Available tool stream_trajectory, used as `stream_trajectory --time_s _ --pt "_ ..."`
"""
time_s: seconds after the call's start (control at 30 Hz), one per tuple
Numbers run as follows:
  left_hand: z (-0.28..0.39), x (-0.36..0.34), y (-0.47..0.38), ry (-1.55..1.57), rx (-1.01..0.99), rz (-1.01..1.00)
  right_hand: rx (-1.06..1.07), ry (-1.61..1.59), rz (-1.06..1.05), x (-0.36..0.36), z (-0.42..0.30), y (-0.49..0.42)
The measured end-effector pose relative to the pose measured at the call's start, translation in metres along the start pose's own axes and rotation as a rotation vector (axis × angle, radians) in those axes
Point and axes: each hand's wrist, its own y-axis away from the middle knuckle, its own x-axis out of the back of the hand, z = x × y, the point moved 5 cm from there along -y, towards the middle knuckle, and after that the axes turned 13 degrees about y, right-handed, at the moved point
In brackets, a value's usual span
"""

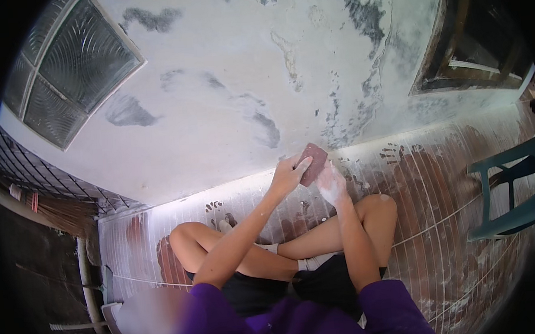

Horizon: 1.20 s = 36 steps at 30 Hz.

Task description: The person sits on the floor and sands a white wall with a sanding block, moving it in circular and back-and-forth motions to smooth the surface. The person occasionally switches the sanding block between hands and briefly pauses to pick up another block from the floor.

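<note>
A reddish-brown piece of sandpaper (313,163), apparently folded or wrapped into a pad, is held up before the wall's base. My left hand (289,174) grips its left side, with the thumb across the face turned to me. Against its right edge rests my right hand (331,182), coated in white dust; some of its fingers are hidden, so its grip is unclear. Beyond both hands rises a white plastered wall (211,133) with grey patches, flaking spots and a long crack at the right. Between the pad and the wall I cannot see any contact.
My crossed legs (317,244) rest on the dusty red-brown tiled floor (418,268), which bears handprints. A green plastic stool (507,231) lies at right. To the left are a straw broom (66,214), a metal lattice (50,171) and a textured glass window (85,58).
</note>
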Motion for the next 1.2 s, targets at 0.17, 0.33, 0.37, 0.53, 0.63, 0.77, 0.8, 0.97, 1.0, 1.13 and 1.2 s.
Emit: stream_trajectory --time_s 0.17,0.33,0.37,0.53,0.63,0.77,0.8,0.97,1.0,1.13,1.2 --pt "-0.068 -0.013 0.011 0.748 0.233 0.147 -0.107 0.689 0.039 -0.041 -0.002 0.011" --pt "-0.069 0.004 0.02 0.489 0.254 0.014 0.051 1.407 0.461 -0.063 -0.03 0.003" --pt "-0.067 0.013 0.024 0.455 0.24 -0.011 0.285 1.451 0.542 -0.075 -0.044 -0.003" --pt "-0.07 0.067 0.04 0.374 0.13 -0.067 0.778 1.505 0.732 -0.129 -0.1 -0.038" --pt "-0.085 0.092 0.058 0.428 0.153 -0.015 0.995 1.593 0.845 -0.157 -0.124 -0.069" --pt "-0.094 0.104 0.069 0.411 0.185 0.078 1.032 1.593 0.907 -0.163 -0.109 -0.124" --pt "-0.092 0.103 0.068 0.435 0.16 0.055 1.027 1.582 0.949 -0.159 -0.093 -0.131" --pt "-0.079 0.099 0.057 0.462 0.053 -0.018 0.836 1.624 1.079 -0.119 0.015 -0.127" --pt "-0.079 0.1 0.056 0.34 0.068 -0.02 0.782 1.525 1.088 -0.112 0.035 -0.121" --pt "-0.078 0.102 0.064 0.144 0.035 -0.067 0.822 1.547 1.013 -0.108 0.03 -0.12" --pt "-0.077 0.1 0.072 0.144 0.017 -0.1 0.923 1.714 0.906 -0.118 -0.003 -0.125"
